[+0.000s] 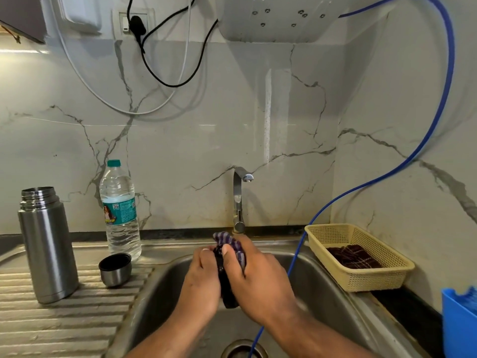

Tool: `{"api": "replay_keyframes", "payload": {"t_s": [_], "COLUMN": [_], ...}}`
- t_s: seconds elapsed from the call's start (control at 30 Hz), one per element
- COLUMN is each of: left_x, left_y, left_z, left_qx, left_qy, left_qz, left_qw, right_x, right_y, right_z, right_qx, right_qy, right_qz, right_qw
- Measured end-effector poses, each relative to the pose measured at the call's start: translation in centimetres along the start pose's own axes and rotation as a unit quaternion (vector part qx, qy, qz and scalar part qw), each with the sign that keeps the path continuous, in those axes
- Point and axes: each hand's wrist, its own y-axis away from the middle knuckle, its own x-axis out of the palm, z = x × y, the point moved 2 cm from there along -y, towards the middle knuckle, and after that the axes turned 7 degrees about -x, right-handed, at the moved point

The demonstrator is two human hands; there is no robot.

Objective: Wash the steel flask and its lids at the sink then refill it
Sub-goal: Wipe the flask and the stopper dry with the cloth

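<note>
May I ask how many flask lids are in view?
2: the steel cup lid sits on the drainboard near the flask; a dark piece, likely the inner lid, is gripped with a striped cloth between left hand and right hand over the sink.

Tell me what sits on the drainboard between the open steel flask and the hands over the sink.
In the head view, a small round steel cup lid with a black inside stands mouth-up on the ribbed steel drainboard, touching neither.
</note>
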Motion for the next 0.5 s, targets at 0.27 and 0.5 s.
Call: {"api": "replay_keyframes", "payload": {"t_s": [0.27, 0.5], "left_x": [-2.6, -3.4], "left_y": [-1.8, -1.7], "left_z": [-0.8, -0.8], "left_qx": [-0.065, -0.089], "left_qy": [0.046, 0.082], "left_qz": [-0.001, 0.042], "left_qw": [0.997, 0.992], "right_x": [-1.1, -3.4], "right_y": [0.4, -1.0], "right_z": [0.6, 0.1], "right_qx": [-0.112, -0.076], "right_qy": [-0.195, -0.183], "right_qz": [0.121, -0.121], "right_qw": [0.967, 0.973]}}
